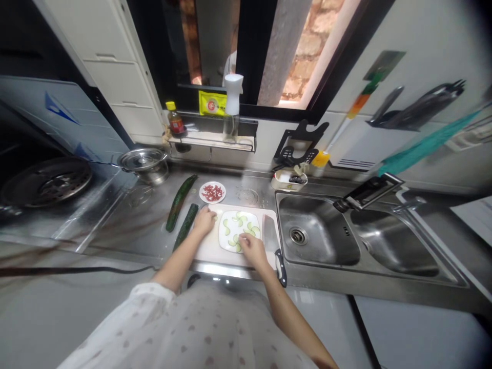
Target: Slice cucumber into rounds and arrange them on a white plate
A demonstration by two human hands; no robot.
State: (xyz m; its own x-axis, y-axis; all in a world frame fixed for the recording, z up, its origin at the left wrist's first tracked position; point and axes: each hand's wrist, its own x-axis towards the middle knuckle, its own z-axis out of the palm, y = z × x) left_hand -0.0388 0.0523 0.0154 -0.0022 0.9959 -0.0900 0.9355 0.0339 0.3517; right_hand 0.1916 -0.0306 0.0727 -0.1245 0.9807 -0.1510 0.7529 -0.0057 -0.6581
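Note:
A white square plate (229,245) with cucumber slices set in small fans lies on a pale cutting board (215,256). My right hand (252,250) is over the plate's lower right part, its fingertips pinched at a cucumber slice (235,241). Left of the plate, my left hand (205,220) rests low over the board, fingers curled together with a pale green bit of cucumber (215,218) at their tips. A knife (270,230) with a black handle lies along the board's right side. One dark green cucumber (186,226) is beside my left forearm, another cucumber (180,202) farther left.
Behind the board stands a small plate (212,200) of chopped red pieces. To the right is a double steel sink (319,251) with a black faucet (365,193). A lidded steel pot (148,166) and a stove burner (46,182) are at the left. A rack (215,141) holds bottles.

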